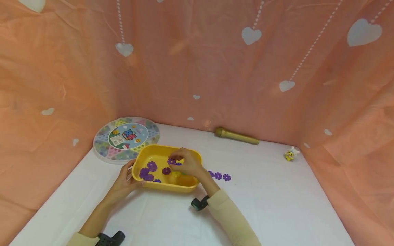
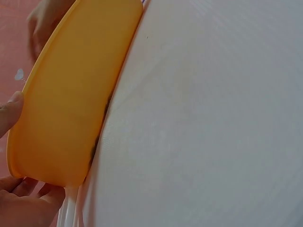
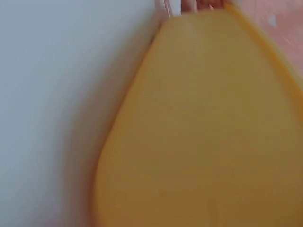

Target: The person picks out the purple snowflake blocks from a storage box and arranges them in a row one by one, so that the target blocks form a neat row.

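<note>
A yellow plastic basin [image 1: 169,187] stands on the white table, with several purple notched snowflake discs [image 1: 152,166] lying inside at its left. My left hand [image 1: 124,182] grips the basin's left end; in the left wrist view the thumb [image 2: 11,112] lies by the rim and the fingers curl against the end wall. Over the inside of the basin, my right hand [image 1: 188,164] pinches a purple snowflake disc [image 1: 170,161] at its fingertips. The basin's outer wall [image 3: 199,118] fills most of the right wrist view and hides that hand there.
Right of the basin, purple discs [image 1: 218,176] lie in a short row, partly behind my right forearm. A round patterned box [image 1: 101,145] sits at the back left. A gold microphone [image 1: 237,135] lies near the back curtain, and a small yellow-and-white figurine [image 1: 290,154] stands far right.
</note>
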Available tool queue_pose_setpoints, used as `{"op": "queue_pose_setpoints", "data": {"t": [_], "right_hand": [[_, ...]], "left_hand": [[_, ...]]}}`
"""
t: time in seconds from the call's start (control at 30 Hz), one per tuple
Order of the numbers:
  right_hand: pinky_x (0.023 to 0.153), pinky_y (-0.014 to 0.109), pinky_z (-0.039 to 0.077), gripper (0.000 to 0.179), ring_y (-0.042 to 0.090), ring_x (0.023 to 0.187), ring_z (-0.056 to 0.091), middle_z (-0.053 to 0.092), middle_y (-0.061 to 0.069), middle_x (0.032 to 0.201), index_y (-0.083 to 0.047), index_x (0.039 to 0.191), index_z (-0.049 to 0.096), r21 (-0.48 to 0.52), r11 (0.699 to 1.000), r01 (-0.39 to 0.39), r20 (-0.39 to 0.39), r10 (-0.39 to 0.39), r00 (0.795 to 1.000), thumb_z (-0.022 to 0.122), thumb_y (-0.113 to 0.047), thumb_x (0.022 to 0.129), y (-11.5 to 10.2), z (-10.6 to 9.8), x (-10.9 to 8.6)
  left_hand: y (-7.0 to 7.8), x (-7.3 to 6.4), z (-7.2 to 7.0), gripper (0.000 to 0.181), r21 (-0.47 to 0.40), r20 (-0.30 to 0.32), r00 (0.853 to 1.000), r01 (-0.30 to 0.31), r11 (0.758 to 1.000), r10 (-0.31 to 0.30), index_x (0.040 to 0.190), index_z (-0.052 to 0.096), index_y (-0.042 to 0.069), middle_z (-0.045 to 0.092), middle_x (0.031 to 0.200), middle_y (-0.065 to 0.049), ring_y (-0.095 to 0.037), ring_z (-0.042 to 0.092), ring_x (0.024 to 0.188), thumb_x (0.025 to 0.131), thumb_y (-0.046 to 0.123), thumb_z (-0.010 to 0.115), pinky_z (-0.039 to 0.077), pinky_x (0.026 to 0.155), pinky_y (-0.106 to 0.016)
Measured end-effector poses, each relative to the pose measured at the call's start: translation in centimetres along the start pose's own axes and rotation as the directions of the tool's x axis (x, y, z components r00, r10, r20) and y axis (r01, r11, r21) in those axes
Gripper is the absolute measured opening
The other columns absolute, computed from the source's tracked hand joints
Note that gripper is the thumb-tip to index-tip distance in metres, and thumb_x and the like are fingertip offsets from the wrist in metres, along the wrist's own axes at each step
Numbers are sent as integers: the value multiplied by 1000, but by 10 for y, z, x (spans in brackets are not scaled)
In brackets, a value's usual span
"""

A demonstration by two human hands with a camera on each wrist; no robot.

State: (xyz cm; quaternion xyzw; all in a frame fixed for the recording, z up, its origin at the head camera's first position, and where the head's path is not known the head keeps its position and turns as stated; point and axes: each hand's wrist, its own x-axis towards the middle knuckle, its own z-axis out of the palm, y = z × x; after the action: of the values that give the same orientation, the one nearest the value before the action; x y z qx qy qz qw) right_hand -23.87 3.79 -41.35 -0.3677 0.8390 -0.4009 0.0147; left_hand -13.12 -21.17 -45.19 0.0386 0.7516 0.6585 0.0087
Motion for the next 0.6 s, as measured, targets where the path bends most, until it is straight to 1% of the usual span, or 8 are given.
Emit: {"op": "queue_pose_setpoints", "data": {"t": [0.07,0.13,0.23,0.3,0.37,0.43,0.53,0.6], "right_hand": [[79,29,54,30,14,86,59,63,3,95,-6,104,69,-1,998,59,-90,-59,994,76,-15,76,13,-13,-15],[75,34,55,28,17,82,60,64,5,91,-4,100,70,-23,993,117,-188,-119,975,77,-11,74,28,-26,-29],[72,37,56,28,20,79,62,65,7,90,-3,98,70,-52,990,134,-299,-143,943,78,-7,72,47,-44,-51],[72,37,56,28,23,79,62,66,9,90,-2,97,70,-71,991,115,-352,-132,926,78,-4,71,57,-56,-66],[72,39,56,28,27,79,63,66,13,91,1,97,69,-79,994,71,-388,-96,916,78,-1,71,58,-67,-80],[72,45,55,27,32,79,63,66,17,90,4,97,69,-78,996,33,-412,-62,909,77,3,71,56,-78,-93],[71,51,54,27,37,78,62,65,22,89,8,95,68,-77,996,-36,-426,-1,905,75,8,69,52,-92,-112],[69,45,55,27,33,76,62,65,21,88,7,95,68,-104,993,-61,-432,10,902,75,7,69,63,-98,-124]], "left_hand": [[-1,0,1,93,4,-4,1000,4,1000,-4,147,6,5,12,149,-25,-42,20,134,81,6,70,33,87,0],[-2,0,2,93,8,-9,1000,7,1000,-7,147,6,6,13,149,-25,-42,21,134,81,7,71,34,87,0],[-2,0,1,93,12,-8,1000,5,1000,-5,147,5,6,13,148,-26,-42,21,134,81,7,71,34,87,-1],[-1,0,1,93,19,-8,1000,7,1000,-7,147,5,6,14,148,-26,-43,21,134,81,9,71,35,88,-1],[-1,0,0,93,36,-10,1000,13,999,-13,147,5,7,13,149,-25,-43,20,134,82,11,71,35,88,-2],[0,0,0,94,55,-13,1000,19,998,-18,148,5,8,12,150,-23,-42,21,135,82,13,71,34,87,-1],[0,1,0,94,64,-12,1000,19,998,-18,148,5,8,10,151,-22,-43,20,135,82,14,71,34,86,0],[-1,1,0,94,50,-9,1000,13,999,-12,148,5,7,10,151,-23,-43,20,135,82,12,71,35,86,0]]}}
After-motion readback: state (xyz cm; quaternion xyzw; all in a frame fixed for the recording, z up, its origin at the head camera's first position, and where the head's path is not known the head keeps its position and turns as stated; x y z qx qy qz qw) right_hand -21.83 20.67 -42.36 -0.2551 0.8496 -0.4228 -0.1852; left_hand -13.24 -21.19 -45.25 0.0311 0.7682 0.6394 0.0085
